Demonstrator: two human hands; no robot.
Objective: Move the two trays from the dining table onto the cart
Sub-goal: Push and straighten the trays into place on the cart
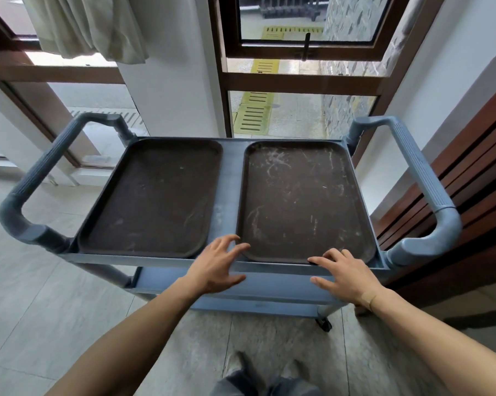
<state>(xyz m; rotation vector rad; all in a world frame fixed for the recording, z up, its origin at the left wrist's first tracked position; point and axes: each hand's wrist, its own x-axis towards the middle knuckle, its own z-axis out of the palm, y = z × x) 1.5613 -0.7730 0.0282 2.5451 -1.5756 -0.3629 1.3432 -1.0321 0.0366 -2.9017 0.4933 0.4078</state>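
Two dark brown trays lie flat, side by side, on the top shelf of a blue-grey cart (229,178), with a strip of bare shelf between them. The left tray (149,198) fills the left half of the shelf, from its far edge to its near edge. The right tray (303,201) fills the right half and is marked with pale scratches. The cart has two ribbed handles: a left handle (38,178) at the left end and a right handle (421,178) at the right end. A lower shelf (269,284) shows under the near edge, and one black wheel (325,324) is visible below the near right corner.

Two bare hands reach over the near edge of the top shelf. The left hand (215,267) has its grip spread, fingers apart, with the fingertips (245,246) at the near left corner of the right tray. The right hand (343,274) also has its grip spread, with its fingertips lying on the near rim of the right tray towards its right corner and the thumb below the shelf edge. Neither hand holds anything.

Beyond the far edge of the cart stand a brown-framed window (301,61) and a white wall with a pale curtain (89,27) hanging at the upper left. A wood-slatted panel (469,178) runs along the right side, just beside the right handle. The floor (41,310) is pale tile.
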